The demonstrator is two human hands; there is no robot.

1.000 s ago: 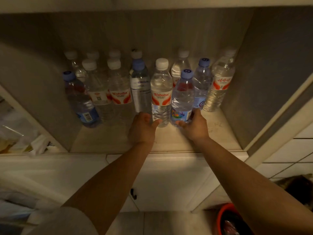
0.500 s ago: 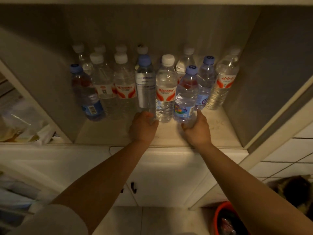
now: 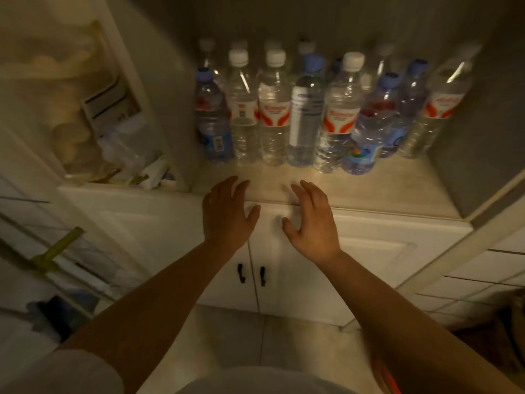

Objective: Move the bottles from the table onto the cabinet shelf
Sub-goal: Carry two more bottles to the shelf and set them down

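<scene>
Water bottles [image 3: 318, 109] upright in rows on the cabinet shelf [image 3: 397, 189] at 12 o'clock, perhaps two rows deep, left hand [image 3: 227, 214] and right hand [image 3: 311, 220] empty, fingers spread wide, at the shelf's front edge, apart from bottles, white cabinet doors [image 3: 355, 251] below at 6 o'clock

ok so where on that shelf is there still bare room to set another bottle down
The bare strip of the shelf along its front edge, in front of the bottle row, widest at the front right corner by the grey side wall. Behind that it is crowded: bottles stand packed from wall to wall. Both hands are open and off the bottles.
</scene>
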